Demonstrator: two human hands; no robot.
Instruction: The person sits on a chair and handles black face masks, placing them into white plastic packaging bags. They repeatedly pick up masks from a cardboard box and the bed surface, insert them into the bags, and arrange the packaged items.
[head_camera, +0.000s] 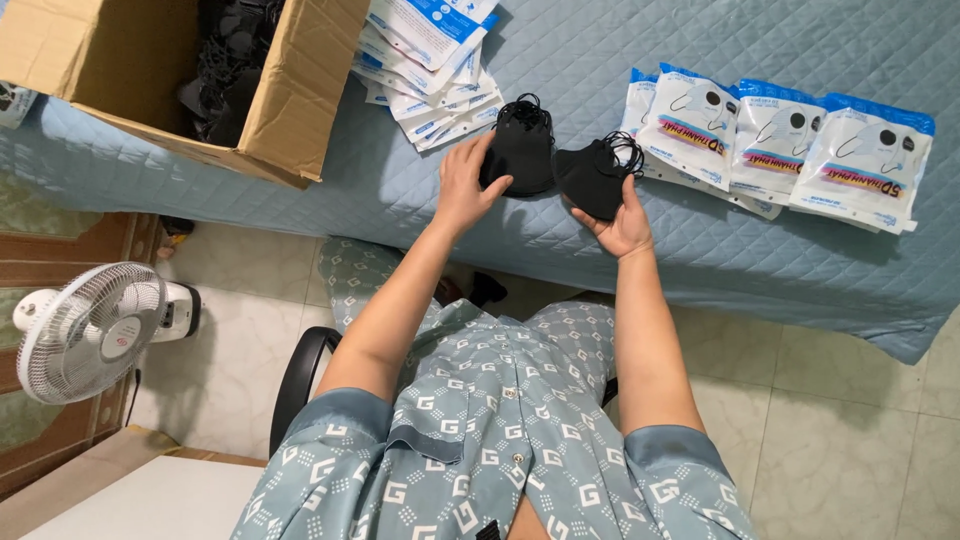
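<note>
Now both hands hold black face masks over the blue quilted bed.

The left hand (462, 187) grips one stack of black masks (518, 150) with fingers closed around its side, and the right hand (622, 222) cups a second stack of black masks (596, 175) from below, the two stacks touching between the hands. I judge that the thin ear loops, which stand up loose on top of each stack, could tangle together where the stacks meet, so a mask may be pulled out when the hands move apart. The right hand's hold looks weaker, so its masks might slide onto the quilt (560, 240). Sealed packets (800, 150) lie just beyond the right hand, empty bags (430, 70) beyond the left hand, and a cardboard box (290, 90) is further to the left.
</note>
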